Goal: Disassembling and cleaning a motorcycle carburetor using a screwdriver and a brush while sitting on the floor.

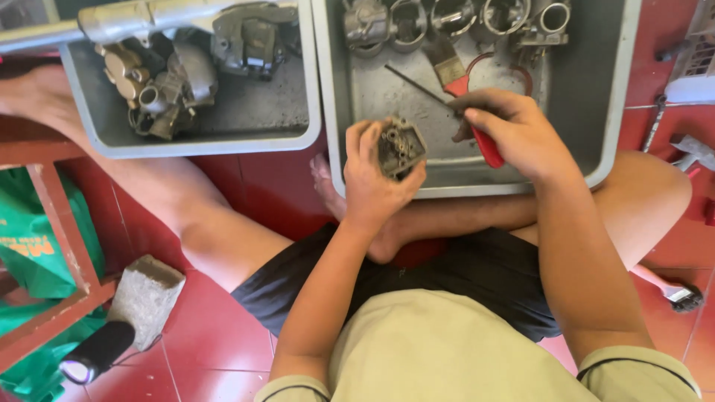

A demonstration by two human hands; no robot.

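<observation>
My left hand (pixel 372 182) grips a small grimy metal engine part (pixel 400 147) with several round holes in its face, held above the near rim of a grey tray (pixel 611 112). My right hand (pixel 514 130) is shut on a red-handled paintbrush (pixel 462 89) whose bristle end points up into the tray. A thin dark rod (pixel 417 85) reaches from my right fingers across the tray floor. I sit on a red tiled floor with legs spread, the tray between them.
A row of metal carburettor bodies (pixel 447 18) lies at the tray's far end. A second grey tray (pixel 194 134) on the left holds more metal parts. A concrete block (pixel 145 294), a lit torch (pixel 93 357), a red wooden frame (pixel 59 223) and a small brush (pixel 674 294) lie around.
</observation>
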